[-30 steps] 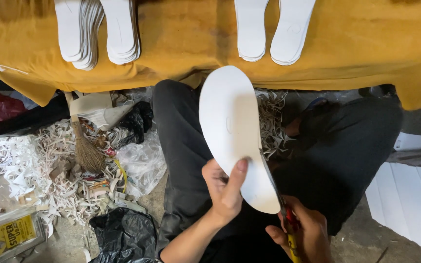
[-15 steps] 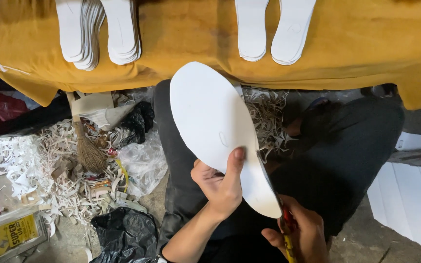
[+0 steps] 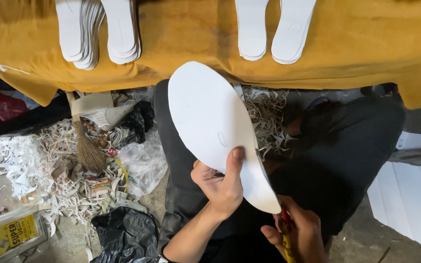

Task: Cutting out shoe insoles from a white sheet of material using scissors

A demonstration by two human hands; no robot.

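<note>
Here the left hand (image 3: 220,187) pinches a white insole-shaped sheet (image 3: 215,129), thumb flat on its face, holding it tilted over the lap below the yellow-covered surface (image 3: 191,44). The right hand (image 3: 300,236) has its fingers wrapped around a red-and-yellow tool (image 3: 286,234) touching the sheet's lower tip, above paper trimmings (image 3: 54,170) on the floor

A white, flat, sole-shaped cut-out (image 3: 215,126) is held up at a slant above the lap, just below the edge of the yellow cloth (image 3: 196,44). Its broad rounded end is turned toward the cloth, its narrower end away from it. A small oval mark is seen near its middle.
</note>
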